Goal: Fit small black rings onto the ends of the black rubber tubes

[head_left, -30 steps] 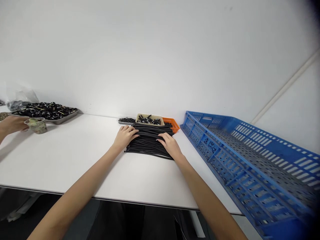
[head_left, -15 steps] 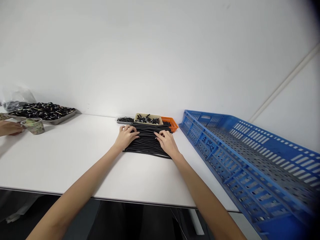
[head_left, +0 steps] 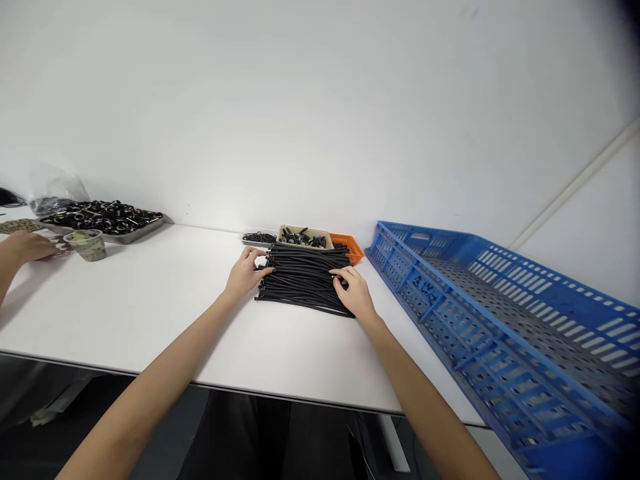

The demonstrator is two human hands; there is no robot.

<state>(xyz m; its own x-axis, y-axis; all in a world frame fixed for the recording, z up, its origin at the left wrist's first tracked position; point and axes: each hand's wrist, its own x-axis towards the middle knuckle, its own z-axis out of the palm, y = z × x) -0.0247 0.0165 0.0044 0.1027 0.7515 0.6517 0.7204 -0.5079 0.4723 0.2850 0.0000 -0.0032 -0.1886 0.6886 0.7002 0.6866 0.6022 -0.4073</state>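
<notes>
A flat pile of black rubber tubes [head_left: 303, 280] lies on the white table [head_left: 150, 307], its lengths running left to right. My left hand [head_left: 245, 270] rests at the pile's left end, fingers curled against the tube ends. My right hand [head_left: 354, 291] is at the right end, with its fingers bent onto the tubes there. The two hands bracket the pile from both sides.
Behind the pile stand a beige tray of black parts [head_left: 305, 236], an orange basket [head_left: 349, 245] and a small tray of rings [head_left: 256, 238]. A big blue perforated crate [head_left: 500, 313] fills the right. At far left, another person's hand [head_left: 27, 247], a cup [head_left: 89, 244] and a metal tray of black rings [head_left: 103, 218].
Both of my hands slid off the top of the pile outward to its two ends. The other person's hand at far left shifted slightly.
</notes>
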